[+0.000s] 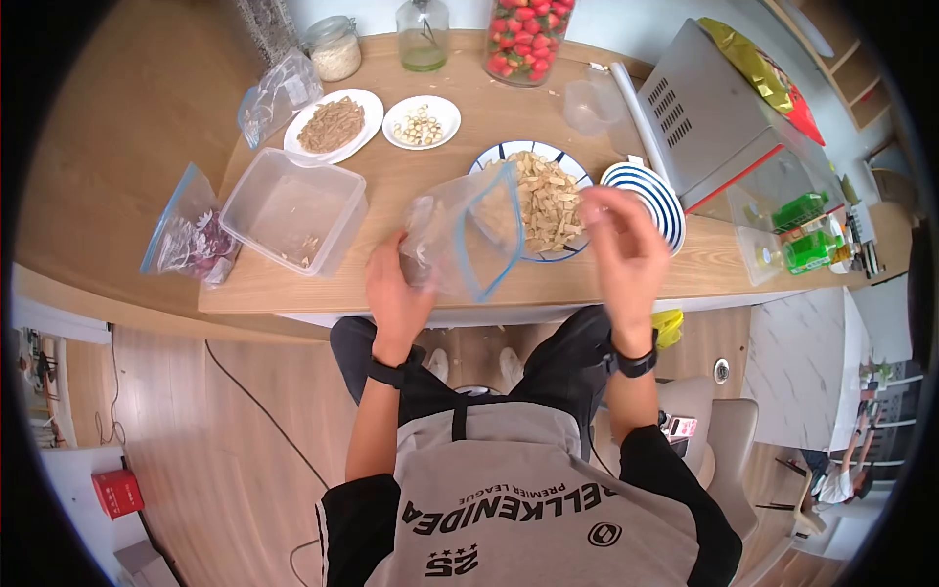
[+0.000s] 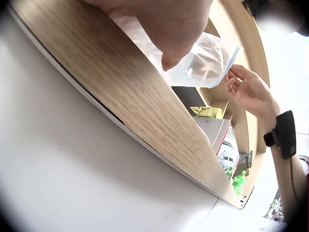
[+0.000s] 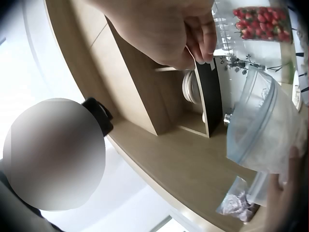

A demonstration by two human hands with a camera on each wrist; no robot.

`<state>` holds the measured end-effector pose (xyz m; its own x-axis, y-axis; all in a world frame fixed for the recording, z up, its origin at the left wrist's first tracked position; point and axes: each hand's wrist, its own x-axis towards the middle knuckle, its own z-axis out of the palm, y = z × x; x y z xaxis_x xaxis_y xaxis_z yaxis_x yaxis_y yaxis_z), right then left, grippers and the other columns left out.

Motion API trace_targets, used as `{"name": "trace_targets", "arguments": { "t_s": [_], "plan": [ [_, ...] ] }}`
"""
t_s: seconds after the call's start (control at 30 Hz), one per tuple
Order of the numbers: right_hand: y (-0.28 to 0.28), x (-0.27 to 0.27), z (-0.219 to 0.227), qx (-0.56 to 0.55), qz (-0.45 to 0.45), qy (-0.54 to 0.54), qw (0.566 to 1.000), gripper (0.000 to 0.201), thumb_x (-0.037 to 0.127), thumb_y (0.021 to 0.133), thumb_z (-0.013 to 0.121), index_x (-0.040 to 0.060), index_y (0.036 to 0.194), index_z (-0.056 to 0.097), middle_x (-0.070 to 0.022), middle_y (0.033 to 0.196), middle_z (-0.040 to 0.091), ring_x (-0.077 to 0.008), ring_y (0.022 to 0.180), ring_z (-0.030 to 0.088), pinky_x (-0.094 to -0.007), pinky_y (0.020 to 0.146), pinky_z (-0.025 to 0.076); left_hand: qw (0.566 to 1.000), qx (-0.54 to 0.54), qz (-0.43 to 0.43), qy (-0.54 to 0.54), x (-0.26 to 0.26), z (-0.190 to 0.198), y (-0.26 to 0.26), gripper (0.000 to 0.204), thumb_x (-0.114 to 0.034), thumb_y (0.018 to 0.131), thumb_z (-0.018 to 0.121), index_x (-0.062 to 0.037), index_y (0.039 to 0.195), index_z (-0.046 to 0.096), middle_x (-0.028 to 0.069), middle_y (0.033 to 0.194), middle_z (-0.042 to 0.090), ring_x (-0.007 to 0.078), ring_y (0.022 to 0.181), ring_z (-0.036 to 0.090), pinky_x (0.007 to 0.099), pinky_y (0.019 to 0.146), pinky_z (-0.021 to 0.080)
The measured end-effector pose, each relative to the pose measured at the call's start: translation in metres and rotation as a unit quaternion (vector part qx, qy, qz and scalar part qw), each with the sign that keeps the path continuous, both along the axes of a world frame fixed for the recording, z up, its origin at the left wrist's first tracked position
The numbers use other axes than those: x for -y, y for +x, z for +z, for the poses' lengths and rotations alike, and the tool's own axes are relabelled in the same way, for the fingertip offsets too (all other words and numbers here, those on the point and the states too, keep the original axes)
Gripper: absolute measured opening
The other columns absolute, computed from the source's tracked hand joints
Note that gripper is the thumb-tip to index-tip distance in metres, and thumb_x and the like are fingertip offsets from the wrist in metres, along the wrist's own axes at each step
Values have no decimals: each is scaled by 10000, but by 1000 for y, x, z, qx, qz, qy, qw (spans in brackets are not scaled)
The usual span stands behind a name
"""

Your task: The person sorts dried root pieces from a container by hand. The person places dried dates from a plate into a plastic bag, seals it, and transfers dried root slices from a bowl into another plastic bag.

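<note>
My left hand (image 1: pixel 398 293) grips a clear zip bag (image 1: pixel 442 256) with a blue seal near its lower end; the mouth gapes toward the right. The bag's open edge overlaps a blue-and-white plate (image 1: pixel 546 257) heaped with pale tan dried slices (image 1: pixel 553 201) in the head view. My right hand (image 1: pixel 628 252) is raised over the right side of that plate, apart from the bag. In the right wrist view its fingers (image 3: pixel 208 36) are loosely bent toward the thumb, with nothing visible between them. The left wrist view shows the left hand close above the table edge.
To the left stand an empty-looking plastic tub (image 1: pixel 293 210) and a zip bag of purplish pieces (image 1: pixel 196 240). Behind are a plate of brown strips (image 1: pixel 362 98), a bowl of pale round pieces (image 1: pixel 450 112) and a strawberry container (image 1: pixel 528 44). A striped dish (image 1: pixel 667 210) and grey appliance (image 1: pixel 699 98) sit right.
</note>
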<state>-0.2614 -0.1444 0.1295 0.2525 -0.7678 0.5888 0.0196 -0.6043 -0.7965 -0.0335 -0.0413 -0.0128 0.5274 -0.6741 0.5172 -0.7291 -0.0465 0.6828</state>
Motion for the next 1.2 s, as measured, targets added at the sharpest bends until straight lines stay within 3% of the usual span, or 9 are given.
{"name": "trace_targets", "arguments": {
  "t_s": [0.1,0.23,0.3,0.4,0.5,0.53,0.73,0.97,1.2],
  "plan": [
    [-8,28,2,57,-60,27,996,169,28,960,700,-25,1120,714,-99,1067,724,-128,937,664,-257,797,530,1000,6,-9,1,-1,5,0,631,-284,809,850,14,1300,589,206,1197,666,403,1120,617,464,979,488],
    [-3,64,-34,-178,-80,-2,981,242,45,929,699,-12,1164,703,-131,1116,734,-200,963,684,-311,858,539,1000,-6,-2,1,2,2,-2,626,-279,810,846,15,1298,589,204,1190,665,403,1115,617,461,975,488],
    [6,76,-69,-321,-102,-148,930,302,64,898,710,-1,1193,699,-158,1157,717,-308,1083,653,-386,952,513,1000,-16,-4,-4,1,0,-1,625,-280,809,844,15,1298,590,203,1189,665,400,1115,619,460,976,488],
    [12,83,-86,-342,-82,-115,929,299,58,857,720,1,1150,719,-196,1184,691,-393,1165,585,-447,1022,467,1000,-1,-8,8,-1,4,0,626,-283,805,847,14,1293,592,207,1188,664,400,1115,619,460,976,489],
    [14,93,-86,-382,-74,-92,916,239,56,866,722,6,1099,732,-194,1159,698,-380,1099,613,-435,983,489,1000,-12,-7,11,0,3,1,621,-285,803,847,14,1284,592,208,1184,663,402,1113,617,459,975,489],
    [15,96,-87,-364,-71,-104,923,202,40,870,717,9,1068,735,-180,1064,728,-374,962,664,-413,874,542,1000,-10,-10,10,1,3,1,621,-285,803,847,14,1284,592,208,1184,663,402,1113,617,459,975,489],
    [12,87,-76,-273,-92,-45,956,145,8,890,691,-18,1029,722,-160,927,744,-320,765,701,-370,740,573,1000,-2,-6,-1,0,0,1,619,-286,804,848,10,1282,591,207,1179,663,407,1100,619,463,971,490],
    [5,69,-66,-166,-50,-4,985,156,-32,930,656,-18,1074,714,-115,938,753,-164,827,726,-285,752,572,1000,9,-7,-3,1,2,2,630,-285,794,856,11,1281,587,203,1173,663,407,1093,617,469,958,489],
    [-12,16,2,177,-169,-75,967,248,-10,991,660,-25,1237,628,-83,1013,713,-144,853,692,-270,773,569,1000,-6,-10,0,0,5,-1,630,-276,798,852,12,1289,582,202,1164,661,410,1081,613,470,951,485]
  ]
}}
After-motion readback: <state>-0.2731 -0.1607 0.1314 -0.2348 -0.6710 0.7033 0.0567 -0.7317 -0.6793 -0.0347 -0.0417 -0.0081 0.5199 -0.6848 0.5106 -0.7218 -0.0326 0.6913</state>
